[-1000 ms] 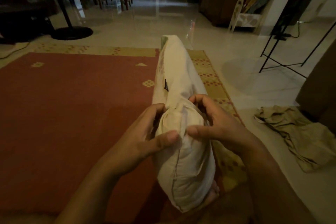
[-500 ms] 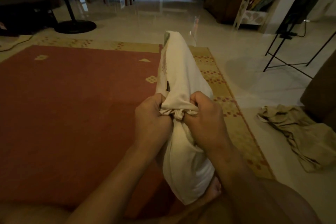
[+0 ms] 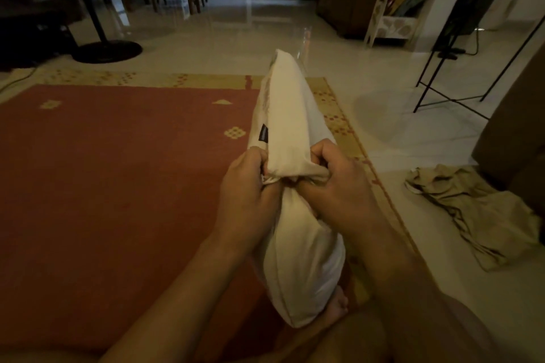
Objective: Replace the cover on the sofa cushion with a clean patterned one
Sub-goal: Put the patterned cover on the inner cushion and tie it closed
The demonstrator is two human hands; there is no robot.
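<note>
The left hand (image 3: 247, 186) and right hand (image 3: 339, 183) each grip the bunched rim of the cream cover (image 3: 289, 127) at frame centre, likely to drag it along the cushion (image 3: 303, 259). The cushion stands on edge over the red rug (image 3: 118, 186), its near end seemingly braced by a foot (image 3: 339, 303). A crumpled cloth (image 3: 472, 215) lies at right.

Home living rm: rug (image 3: 118, 186), fan base (image 3: 107, 51)

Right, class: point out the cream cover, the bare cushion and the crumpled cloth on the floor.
cream cover (image 3: 290, 124): head view, smooth stretch beyond the bunched edge.
bare cushion (image 3: 306, 268): head view, uncovered near end.
crumpled cloth (image 3: 472, 215): head view, middle of the heap on the tiles.
</note>
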